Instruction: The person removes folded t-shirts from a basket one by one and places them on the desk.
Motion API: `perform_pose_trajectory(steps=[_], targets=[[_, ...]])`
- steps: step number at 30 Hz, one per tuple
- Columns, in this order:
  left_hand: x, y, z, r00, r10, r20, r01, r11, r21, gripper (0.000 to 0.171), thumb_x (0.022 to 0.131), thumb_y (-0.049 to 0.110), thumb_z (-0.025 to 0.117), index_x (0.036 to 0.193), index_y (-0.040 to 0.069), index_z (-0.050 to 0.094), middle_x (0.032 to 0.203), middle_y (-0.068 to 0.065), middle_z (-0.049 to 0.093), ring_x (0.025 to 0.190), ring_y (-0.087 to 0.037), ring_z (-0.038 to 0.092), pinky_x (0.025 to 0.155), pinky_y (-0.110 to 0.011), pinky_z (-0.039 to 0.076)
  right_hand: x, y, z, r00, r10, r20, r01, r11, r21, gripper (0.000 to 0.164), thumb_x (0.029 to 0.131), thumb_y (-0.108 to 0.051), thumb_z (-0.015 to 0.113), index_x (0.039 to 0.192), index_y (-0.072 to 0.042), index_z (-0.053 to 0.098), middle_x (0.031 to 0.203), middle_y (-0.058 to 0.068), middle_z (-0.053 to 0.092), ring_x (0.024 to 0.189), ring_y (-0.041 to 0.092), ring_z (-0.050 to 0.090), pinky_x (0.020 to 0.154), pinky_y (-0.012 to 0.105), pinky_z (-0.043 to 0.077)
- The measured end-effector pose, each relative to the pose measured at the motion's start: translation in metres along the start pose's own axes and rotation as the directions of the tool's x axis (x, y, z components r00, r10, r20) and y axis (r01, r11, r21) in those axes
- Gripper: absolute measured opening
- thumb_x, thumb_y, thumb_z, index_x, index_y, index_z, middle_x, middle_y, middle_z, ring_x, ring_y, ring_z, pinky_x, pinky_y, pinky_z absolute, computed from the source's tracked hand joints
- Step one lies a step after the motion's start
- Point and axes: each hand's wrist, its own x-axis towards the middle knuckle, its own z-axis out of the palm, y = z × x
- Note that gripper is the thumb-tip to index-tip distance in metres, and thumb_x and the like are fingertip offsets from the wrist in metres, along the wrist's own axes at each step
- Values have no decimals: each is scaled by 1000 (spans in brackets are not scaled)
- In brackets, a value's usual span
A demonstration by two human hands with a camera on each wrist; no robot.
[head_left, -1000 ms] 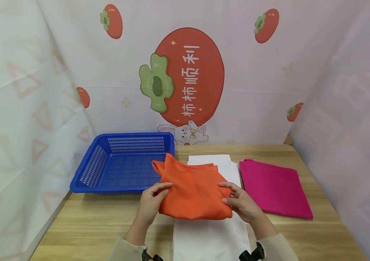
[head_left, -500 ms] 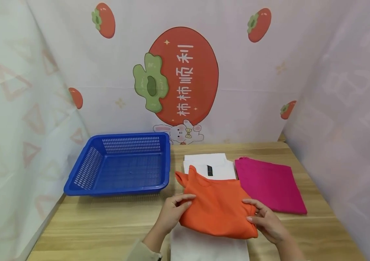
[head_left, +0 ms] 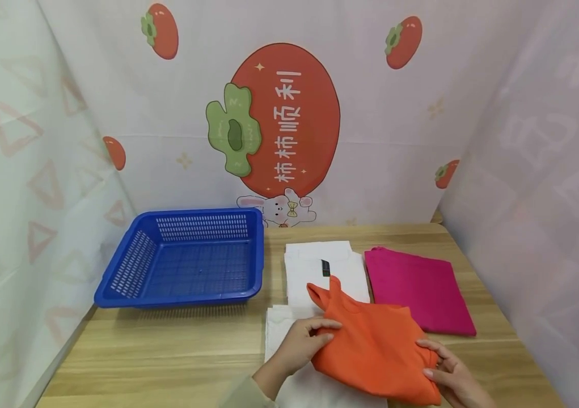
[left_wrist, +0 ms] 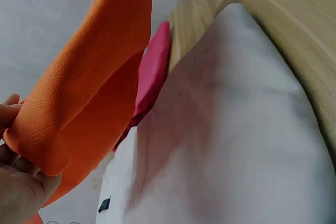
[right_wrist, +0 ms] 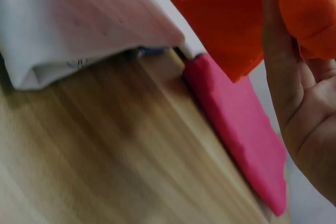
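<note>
A folded orange shirt [head_left: 371, 345] is held up between both hands at the front right in the head view. My left hand [head_left: 303, 347] pinches its left edge, thumb on one side and fingers on the other. The opposite edge is gripped by my right hand [head_left: 452, 374], partly cut off by the frame. Beneath the orange cloth lie white folded garments [head_left: 327, 277], one with a dark neck label. To their right rests a folded magenta garment [head_left: 419, 289]. In the left wrist view the orange shirt [left_wrist: 100, 77] hangs above the white cloth, apart from it.
A blue plastic basket [head_left: 202, 269] with perforated sides stands at the left on the wooden table [head_left: 167, 351]; nothing shows inside it. Printed fabric [head_left: 371, 113] hangs behind the table and along both sides.
Both hands have carried the orange shirt rightward and toward the table's front, uncovering more of the white garments and their label. The camera view has shifted slightly.
</note>
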Motion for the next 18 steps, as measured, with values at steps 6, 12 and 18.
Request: perform_pose_trajectory(steps=[6, 12, 18], targets=[[6, 0, 21, 997, -11, 78, 11, 1000, -6, 23, 79, -1, 56, 97, 8, 67, 101, 1, 58, 90, -7, 50, 70, -21, 43, -28, -4, -8, 997, 71, -28, -70, 997, 9, 54, 92, 4, 20, 125, -31, 43, 109, 4, 48, 102, 19, 49, 87, 36, 38], [10, 4, 39, 993, -21, 118, 12, 997, 77, 27, 77, 0, 56, 96, 15, 68, 100, 6, 58, 88, -4, 49, 68, -19, 42, -48, 0, -16, 1000, 17, 20, -18, 998, 62, 53, 92, 5, 19, 128, -28, 39, 119, 3, 44, 110, 20, 43, 91, 37, 33], [14, 4, 57, 982, -33, 188, -1, 983, 182, 32, 75, -1, 56, 98, 19, 67, 102, 9, 57, 90, -1, 46, 68, -18, 39, -71, 10, -33, 988, -124, 92, 117, 990, 83, 55, 90, 9, 19, 132, -23, 36, 124, 5, 45, 112, 20, 42, 92, 33, 33]])
